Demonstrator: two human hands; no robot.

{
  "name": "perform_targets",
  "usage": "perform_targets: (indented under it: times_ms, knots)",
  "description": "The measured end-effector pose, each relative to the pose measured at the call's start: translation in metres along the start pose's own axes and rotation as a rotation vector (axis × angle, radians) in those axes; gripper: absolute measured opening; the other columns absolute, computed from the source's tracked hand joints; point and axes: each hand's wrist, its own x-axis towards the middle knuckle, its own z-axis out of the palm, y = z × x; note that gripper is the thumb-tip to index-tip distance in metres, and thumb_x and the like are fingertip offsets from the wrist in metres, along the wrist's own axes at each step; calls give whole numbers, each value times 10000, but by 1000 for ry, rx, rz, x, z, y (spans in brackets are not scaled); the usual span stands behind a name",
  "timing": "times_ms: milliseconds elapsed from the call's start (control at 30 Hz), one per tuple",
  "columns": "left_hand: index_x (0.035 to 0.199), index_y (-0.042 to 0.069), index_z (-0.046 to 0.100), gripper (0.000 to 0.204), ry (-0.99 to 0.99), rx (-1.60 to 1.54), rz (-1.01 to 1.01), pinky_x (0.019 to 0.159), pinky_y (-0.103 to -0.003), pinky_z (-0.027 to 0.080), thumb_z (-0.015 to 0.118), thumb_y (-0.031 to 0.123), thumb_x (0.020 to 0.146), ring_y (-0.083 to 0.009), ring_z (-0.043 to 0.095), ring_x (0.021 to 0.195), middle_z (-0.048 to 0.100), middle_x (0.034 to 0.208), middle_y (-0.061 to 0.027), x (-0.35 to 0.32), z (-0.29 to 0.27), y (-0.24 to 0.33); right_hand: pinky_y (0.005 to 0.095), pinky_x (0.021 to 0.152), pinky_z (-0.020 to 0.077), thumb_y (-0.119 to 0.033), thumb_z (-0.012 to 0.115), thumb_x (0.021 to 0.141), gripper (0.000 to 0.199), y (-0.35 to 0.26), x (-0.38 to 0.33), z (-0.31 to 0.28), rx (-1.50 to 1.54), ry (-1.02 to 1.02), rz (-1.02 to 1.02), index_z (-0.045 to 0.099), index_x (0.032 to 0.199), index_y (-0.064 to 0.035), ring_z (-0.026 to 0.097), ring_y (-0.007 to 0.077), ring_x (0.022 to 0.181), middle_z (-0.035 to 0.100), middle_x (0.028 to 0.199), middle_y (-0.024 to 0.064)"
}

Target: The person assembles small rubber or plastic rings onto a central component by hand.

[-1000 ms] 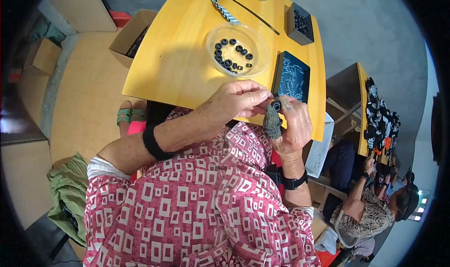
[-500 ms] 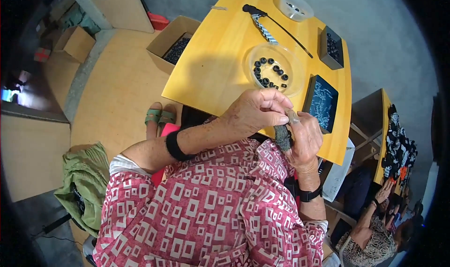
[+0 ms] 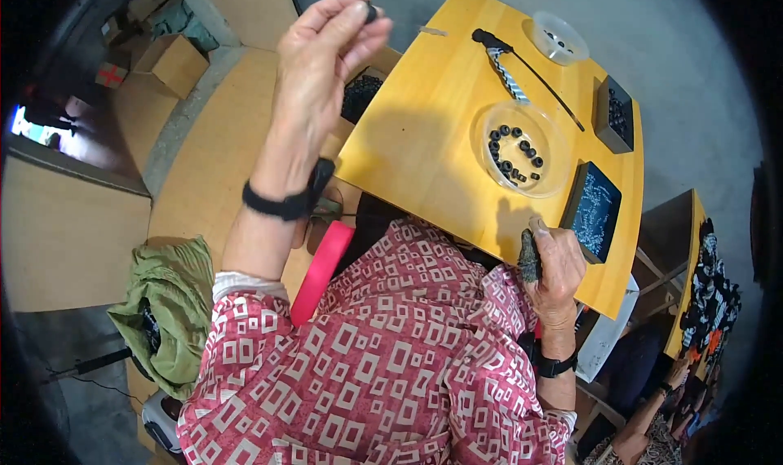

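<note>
My left hand (image 3: pixel 322 53) is raised at the upper left, beside the far corner of the cardboard box. Thumb and fingers pinch a small round black part (image 3: pixel 371 12). My right hand (image 3: pixel 556 263) stays low at the table's front edge, its fingers curled. A dark grey knitted cover (image 3: pixel 528 257) shows at its inner side, seemingly on a finger; whether the hand grips anything else is hidden. The round clear bowl (image 3: pixel 550 189) holding several black ring-shaped parts (image 3: pixel 526 147) lies beyond it. Nearby, a black tray (image 3: pixel 597 212) contains many small pale pieces.
The yellow table (image 3: pixel 408 151) also carries a second clear tub (image 3: pixel 563 37), a black bin of dark parts (image 3: pixel 613 114) and a thin black rod with a striped band (image 3: pixel 538 72). Left of it stands the cardboard box (image 3: pixel 383 59) with dark parts. Another person's arm (image 3: pixel 644 432) shows lower right.
My hands, together half a second ago, have separated. The left has swung up and left with the small black part; the right stays near the table edge. The whole view has shifted.
</note>
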Motion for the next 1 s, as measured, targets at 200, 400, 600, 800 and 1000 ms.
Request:
perform_targets:
  times_ms: [200, 400, 600, 800, 1000]
  knots:
    - [1110, 32, 593, 277, 268, 238, -393, 798, -351, 560, 661, 151, 869, -232, 649, 914, 634, 1017, -110, 90, -100, -85, 393, 619, 469, 15, 612, 623, 335, -1, 1, 0, -6, -13, 2, 613, 955, 59, 570, 333, 697, 565, 757, 177]
    - [1172, 72, 581, 324, 127, 186, -496, 897, -354, 517, 644, 219, 890, -218, 611, 1025, 624, 1121, -107, 66, -93, -86, 401, 588, 446, 36, 614, 606, 348, 8, 0, -7, -23, -28, 18, 607, 954, 51, 536, 329, 658, 536, 737, 169]
    - [1187, 5, 570, 295, -308, -10, -430, 893, -283, 512, 580, 149, 930, -194, 636, 1016, 651, 1089, -122, -9, -1, -6, 388, 610, 456, 43, 653, 619, 349, 18, 7, -14, -84, -7, 64, 605, 965, 39, 549, 318, 674, 558, 760, 162]
    - [1187, 4, 562, 308, -612, 17, -688, 941, -310, 485, 572, 181, 936, -207, 624, 1056, 644, 1112, -125, -74, 50, -1, 388, 691, 475, 33, 625, 677, 304, 50, 18, -42, -123, 29, 241, 616, 979, 4, 586, 347, 788, 611, 855, 171]
    - [1154, 25, 591, 276, -596, -41, -962, 929, -296, 487, 586, 191, 934, -179, 629, 1042, 651, 1101, -85, -102, 53, -47, 428, 775, 492, -4, 584, 733, 209, 62, 67, -13, 38, -211, 215, 624, 938, -8, 605, 364, 904, 636, 903, 181]
